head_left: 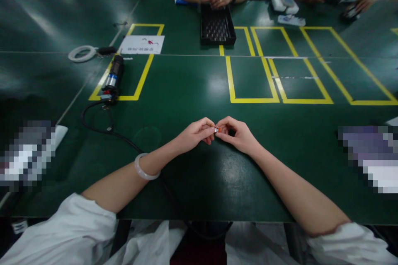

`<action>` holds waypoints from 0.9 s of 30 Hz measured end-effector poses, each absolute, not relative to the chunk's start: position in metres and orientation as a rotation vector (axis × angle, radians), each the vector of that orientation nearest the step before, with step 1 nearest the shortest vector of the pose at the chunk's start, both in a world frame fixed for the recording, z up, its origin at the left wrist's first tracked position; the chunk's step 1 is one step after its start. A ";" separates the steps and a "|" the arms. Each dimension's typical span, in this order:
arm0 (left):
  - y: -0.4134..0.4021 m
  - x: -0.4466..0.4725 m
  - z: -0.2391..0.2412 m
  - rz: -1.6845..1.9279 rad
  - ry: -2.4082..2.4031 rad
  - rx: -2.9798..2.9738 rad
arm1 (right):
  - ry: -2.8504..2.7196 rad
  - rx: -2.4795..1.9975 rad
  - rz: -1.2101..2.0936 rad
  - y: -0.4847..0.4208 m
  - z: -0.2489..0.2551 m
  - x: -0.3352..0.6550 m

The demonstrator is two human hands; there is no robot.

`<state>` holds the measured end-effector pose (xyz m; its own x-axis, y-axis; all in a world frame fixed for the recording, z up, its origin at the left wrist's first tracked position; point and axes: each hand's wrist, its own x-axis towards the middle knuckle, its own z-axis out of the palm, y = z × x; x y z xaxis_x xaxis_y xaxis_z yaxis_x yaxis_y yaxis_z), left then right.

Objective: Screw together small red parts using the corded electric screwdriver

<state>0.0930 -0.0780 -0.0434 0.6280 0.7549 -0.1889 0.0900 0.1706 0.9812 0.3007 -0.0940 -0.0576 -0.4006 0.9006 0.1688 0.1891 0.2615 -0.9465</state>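
1 orange-and-silver part [217,130] (small, details indistinct), pinched by fingers of the person's left hand [197,133] and right hand [240,134], over green desk [186,85].

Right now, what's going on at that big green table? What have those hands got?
At the near side, someone's left hand and right hand meet over the green table, with a tiny orange and silver piece between their fingertips. It's too small to tell what it is. A black corded tool lies off to the left, near a white sheet. Across the table, another person's hands are near a black tray.
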 end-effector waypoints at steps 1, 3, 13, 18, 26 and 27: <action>-0.078 0.093 -0.043 0.548 0.797 1.335 | -1.790 -0.992 1.183 -0.094 -0.057 0.300; -0.078 0.092 -0.042 0.543 0.799 1.333 | -1.811 -0.988 1.175 -0.095 -0.057 0.299; -0.079 0.093 -0.043 0.582 0.822 1.335 | -1.684 -0.997 1.364 -0.094 -0.057 0.300; -0.079 0.092 -0.042 0.614 0.819 1.346 | -1.753 -1.018 1.273 -0.093 -0.055 0.300; -0.079 0.092 -0.046 0.625 0.830 1.316 | -1.773 -0.999 1.187 -0.094 -0.053 0.299; -0.079 0.091 -0.046 0.630 0.830 1.321 | -1.769 -1.004 1.185 -0.094 -0.054 0.299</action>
